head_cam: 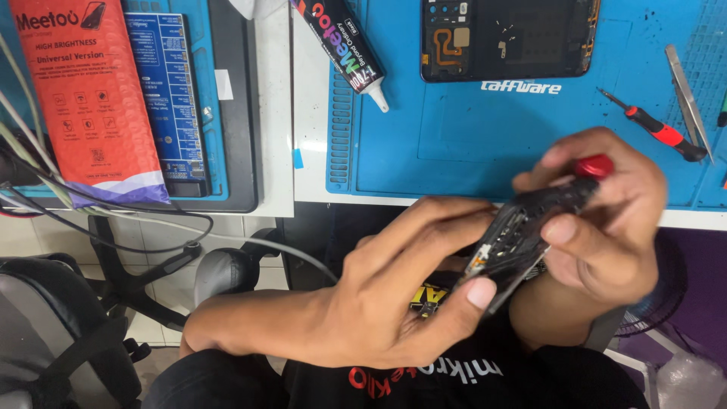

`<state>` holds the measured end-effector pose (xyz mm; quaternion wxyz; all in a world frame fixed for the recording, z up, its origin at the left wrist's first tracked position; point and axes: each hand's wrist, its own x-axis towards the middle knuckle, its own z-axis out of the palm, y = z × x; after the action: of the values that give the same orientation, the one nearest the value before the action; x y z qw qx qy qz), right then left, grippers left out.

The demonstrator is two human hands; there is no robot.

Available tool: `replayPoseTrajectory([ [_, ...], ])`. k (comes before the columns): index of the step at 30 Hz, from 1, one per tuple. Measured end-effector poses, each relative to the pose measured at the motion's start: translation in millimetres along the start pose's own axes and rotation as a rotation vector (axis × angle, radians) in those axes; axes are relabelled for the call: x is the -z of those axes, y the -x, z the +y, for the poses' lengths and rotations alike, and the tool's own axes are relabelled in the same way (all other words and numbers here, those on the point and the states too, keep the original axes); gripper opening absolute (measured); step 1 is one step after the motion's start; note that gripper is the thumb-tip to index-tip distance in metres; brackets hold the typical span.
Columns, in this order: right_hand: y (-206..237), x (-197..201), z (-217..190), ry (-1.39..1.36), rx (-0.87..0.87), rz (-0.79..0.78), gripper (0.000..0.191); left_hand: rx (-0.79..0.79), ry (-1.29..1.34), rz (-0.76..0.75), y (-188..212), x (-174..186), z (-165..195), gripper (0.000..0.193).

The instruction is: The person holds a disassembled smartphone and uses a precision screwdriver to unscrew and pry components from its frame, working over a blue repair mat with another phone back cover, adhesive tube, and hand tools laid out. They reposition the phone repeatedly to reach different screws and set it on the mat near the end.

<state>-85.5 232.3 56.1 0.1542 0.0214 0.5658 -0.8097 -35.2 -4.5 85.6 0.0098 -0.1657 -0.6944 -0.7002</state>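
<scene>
I hold one black phone frame (522,235) in front of my chest, below the near edge of the one blue work mat (485,144). My left hand (394,295) is closed on its lower end, thumb pressed against the underside, fingers laid over the top. My right hand (606,220) grips the frame's upper end and also a red-capped tool (595,166), pinched between thumb and fingers; its tip is hidden, so I cannot tell where it touches.

On the mat I count one opened phone body (506,38), dark, with an orange flex strip inside, one red-and-black screwdriver (657,134) and one pair of metal tweezers (687,95) just beside it. One black glue tube (344,47) with coloured lettering and a white nozzle lies slanted across the mat's left edge. Further left lie two flat things: one red padded package (87,98) with white printing and a pale bottom strip, and one blue printed board (170,98) beside it on a dark tray.
</scene>
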Motion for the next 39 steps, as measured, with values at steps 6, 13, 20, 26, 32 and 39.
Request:
replayPoseTrajectory([
  [6,-22,0,31,-0.357,-0.121,-0.320,0.049,-0.028,-0.141,0.082,-2,-2,2,0.044],
  [13,-25,-3,48,-0.432,-0.097,-0.399,0.038,-0.028,-0.120,0.089,1,-2,0,0.052],
  [20,-25,-7,49,-0.452,-0.101,-0.394,0.035,-0.019,-0.143,0.125,0,-4,2,0.047],
  [26,-24,-6,46,-0.389,-0.039,-0.385,0.034,-0.023,-0.147,0.119,-2,-2,3,0.041],
  [32,-13,-16,30,-0.311,0.042,-0.202,0.031,-0.004,-0.125,0.124,-2,0,1,0.038],
  [39,16,-14,6,-0.001,0.133,0.032,0.032,0.050,-0.081,0.086,1,0,-3,0.037],
])
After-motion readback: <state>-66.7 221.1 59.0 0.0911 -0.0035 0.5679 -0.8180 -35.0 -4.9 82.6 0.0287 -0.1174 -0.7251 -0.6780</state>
